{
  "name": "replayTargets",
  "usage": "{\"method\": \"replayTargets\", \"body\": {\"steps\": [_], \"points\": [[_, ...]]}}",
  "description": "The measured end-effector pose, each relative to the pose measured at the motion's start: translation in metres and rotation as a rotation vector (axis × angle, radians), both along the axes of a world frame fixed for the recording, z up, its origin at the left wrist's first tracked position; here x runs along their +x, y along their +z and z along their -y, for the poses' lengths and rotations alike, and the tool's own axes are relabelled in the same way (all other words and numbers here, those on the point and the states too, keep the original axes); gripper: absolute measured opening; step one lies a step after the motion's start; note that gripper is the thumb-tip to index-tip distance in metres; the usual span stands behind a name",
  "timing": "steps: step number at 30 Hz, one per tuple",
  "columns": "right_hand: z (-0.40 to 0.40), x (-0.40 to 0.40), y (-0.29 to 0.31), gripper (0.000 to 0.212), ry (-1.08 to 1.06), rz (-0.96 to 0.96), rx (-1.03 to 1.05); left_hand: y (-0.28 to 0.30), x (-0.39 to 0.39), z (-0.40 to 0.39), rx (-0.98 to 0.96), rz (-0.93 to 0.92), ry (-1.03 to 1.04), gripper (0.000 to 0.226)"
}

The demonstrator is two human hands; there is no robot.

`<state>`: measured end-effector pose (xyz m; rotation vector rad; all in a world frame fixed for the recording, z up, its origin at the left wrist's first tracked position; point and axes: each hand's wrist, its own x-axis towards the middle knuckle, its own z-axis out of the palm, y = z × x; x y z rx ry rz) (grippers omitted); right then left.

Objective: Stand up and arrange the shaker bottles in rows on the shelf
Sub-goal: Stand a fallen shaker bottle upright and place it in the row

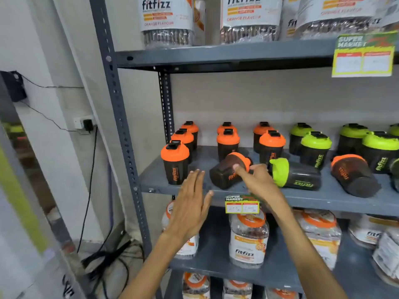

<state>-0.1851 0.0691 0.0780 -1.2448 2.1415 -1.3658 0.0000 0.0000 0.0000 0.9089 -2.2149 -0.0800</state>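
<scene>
A grey metal shelf [313, 197] on slotted uprights [121, 117] carries the shaker bottles. Upright orange-lidded bottles [175, 164] stand in short rows at the left and centre; upright green-lidded bottles [315, 148] stand to the right, towards the back. Three bottles lie on their sides near the front edge: a tipped orange-lidded bottle [226, 171] at centre, a tipped green-lidded bottle [295, 173] just beside it, and another tipped orange-lidded bottle [354, 174] further right.

The right hand [257, 178] grips the central tipped bottle near its lid, fingers wrapped over the body. The left hand [191, 203] hovers flat with fingers spread, in front of the shelf edge, touching nothing visible.

A green and yellow price tag [241, 205] hangs on the shelf's front lip; a larger one [364, 55] hangs from the shelf above. Clear jars [248, 238] labelled Fitfizz fill the shelves above and below. At left, a white wall holds a socket with a plug [85, 124], with black cables [90, 190] trailing to the floor.
</scene>
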Motion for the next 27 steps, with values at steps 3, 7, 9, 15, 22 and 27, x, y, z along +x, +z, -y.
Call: {"method": "replayTargets", "body": {"steps": [3,7,9,15,22,27], "points": [[0.027,0.000,-0.001,0.092,-0.154,0.035,0.042,-0.009,-0.003,0.012,0.009,0.131,-0.012,0.067],[0.052,0.003,-0.004,0.116,-0.248,0.107,0.108,-0.016,-0.010,0.020,0.004,0.212,-0.040,0.064],[0.059,0.000,-0.006,0.114,-0.266,0.138,0.104,-0.018,-0.010,0.024,-0.008,0.245,-0.043,0.064],[0.059,-0.012,-0.012,0.090,-0.215,0.271,0.016,-0.023,-0.010,0.027,-0.032,0.270,-0.043,0.064],[0.048,-0.015,-0.008,0.057,-0.186,0.273,-0.214,-0.008,-0.018,0.037,-0.028,0.273,-0.069,0.059],[0.061,0.001,-0.003,0.076,-0.269,-0.040,-0.391,0.005,-0.031,0.052,0.012,0.301,-0.071,0.055]]}}
